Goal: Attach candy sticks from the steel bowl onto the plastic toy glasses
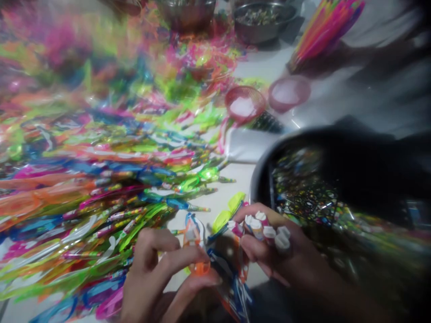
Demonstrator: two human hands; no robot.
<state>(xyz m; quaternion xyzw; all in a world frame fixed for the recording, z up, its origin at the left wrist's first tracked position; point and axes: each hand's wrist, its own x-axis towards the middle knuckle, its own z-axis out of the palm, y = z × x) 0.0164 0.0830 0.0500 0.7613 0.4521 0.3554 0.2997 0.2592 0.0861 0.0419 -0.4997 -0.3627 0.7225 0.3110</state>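
Live at the table: left hand [153,280], fingers [161,240] drawn narrow, pinched firmly on a small orange plastic piece [200,268]; just past those fingertips, a blue-and-orange plastic strip [232,273], looped through the gap between both hands; over on the right hand [279,258], fingers [257,250] curled shut, packed around a bunch of white-capped plastic pieces [266,231]; sticking out ahead of those fingers, yellow-green plastic blades [224,219], held up close to the orange piece; left of the left fingers, a great spread of coloured plastic toy parts [84,179], laid out over a white tabletop [266,67]; right beside the right fingers, a black basin [259,168], heaped with colourful pieces, all blurred; far ahead of the fingers, a red mesh basket [245,104], a pink bowl [288,93], a steel bowl [262,22] and a bundle of coloured sticks [325,31].
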